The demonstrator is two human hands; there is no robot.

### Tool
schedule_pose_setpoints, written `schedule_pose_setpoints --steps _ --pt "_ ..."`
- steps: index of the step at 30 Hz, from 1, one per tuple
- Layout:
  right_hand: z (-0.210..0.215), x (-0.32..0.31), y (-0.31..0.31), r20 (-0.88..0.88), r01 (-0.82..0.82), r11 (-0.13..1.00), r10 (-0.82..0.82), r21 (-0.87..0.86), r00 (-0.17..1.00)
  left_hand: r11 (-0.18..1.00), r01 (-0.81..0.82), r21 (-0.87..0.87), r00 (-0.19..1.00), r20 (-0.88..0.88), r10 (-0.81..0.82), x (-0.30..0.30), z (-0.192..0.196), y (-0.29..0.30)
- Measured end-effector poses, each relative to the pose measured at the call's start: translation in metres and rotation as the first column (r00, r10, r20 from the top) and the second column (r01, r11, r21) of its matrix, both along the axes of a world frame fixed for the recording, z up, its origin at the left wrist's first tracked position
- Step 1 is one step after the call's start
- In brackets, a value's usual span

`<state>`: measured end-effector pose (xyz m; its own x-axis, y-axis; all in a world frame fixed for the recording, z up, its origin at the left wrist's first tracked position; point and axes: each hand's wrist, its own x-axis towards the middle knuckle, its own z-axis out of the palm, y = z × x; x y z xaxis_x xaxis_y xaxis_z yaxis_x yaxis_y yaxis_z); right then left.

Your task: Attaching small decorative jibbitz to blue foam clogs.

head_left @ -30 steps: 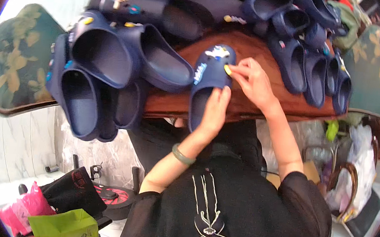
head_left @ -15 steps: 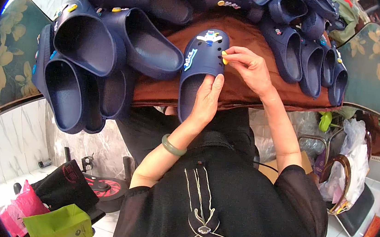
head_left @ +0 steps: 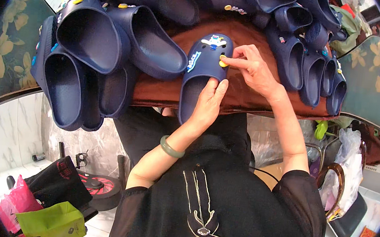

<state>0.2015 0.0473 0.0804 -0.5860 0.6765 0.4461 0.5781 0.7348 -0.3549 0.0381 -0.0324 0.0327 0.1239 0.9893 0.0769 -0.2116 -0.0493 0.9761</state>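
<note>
A navy blue clog [head_left: 205, 68] with holes in its upper lies on the brown cloth, its opening toward me. My left hand [head_left: 209, 101] grips it at the rim of the opening, with the fingers inside the shoe and partly hidden. On the upper sit a white cartoon charm [head_left: 214, 41] near the toe and a blue-and-white letter charm [head_left: 193, 61] along the left side. At the right side of the upper, my right hand [head_left: 254, 71] has its fingers pressed on a small yellow charm [head_left: 224, 61], which lies against the clog by the holes.
Several navy clogs [head_left: 90, 32] are piled at the left, and more clogs [head_left: 291, 55] stand at the right and back. Brown cloth [head_left: 169, 93] covers the table. Flowered dark green panels [head_left: 373, 75] flank it. Bags [head_left: 51, 222] lie low at the left.
The yellow charm has turned from edge-on to lying flatter against the clog's upper, with my right fingers over it. My left hand keeps its hold on the clog.
</note>
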Motion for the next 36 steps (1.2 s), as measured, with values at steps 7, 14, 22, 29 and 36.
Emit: schedule_pose_setpoints --steps 7,14,22,29,36 --pt "0.004 0.017 0.010 0.265 -0.126 0.978 0.167 -0.165 0.950 0.998 -0.019 -0.055 1.000 0.019 0.020 0.004 -0.003 0.007" --pt "-0.005 0.007 -0.005 0.062 0.023 0.965 -0.006 -0.263 0.998 0.987 -0.066 -0.146 0.997 0.020 0.070 -0.006 0.020 0.025" --pt "-0.020 -0.024 -0.007 -0.446 -0.033 0.788 -0.313 -0.614 0.838 0.961 -0.116 -0.252 0.954 0.240 0.178 0.006 0.006 0.012" --pt "-0.012 -0.017 -0.009 -0.326 0.127 0.755 -0.420 -0.643 0.847 0.971 -0.043 -0.233 0.980 0.177 0.086 -0.001 0.007 0.008" --pt "-0.016 -0.011 -0.004 -0.531 -0.347 0.427 -0.458 -0.835 0.713 0.982 0.002 -0.189 0.980 0.195 0.036 -0.001 0.004 0.008"
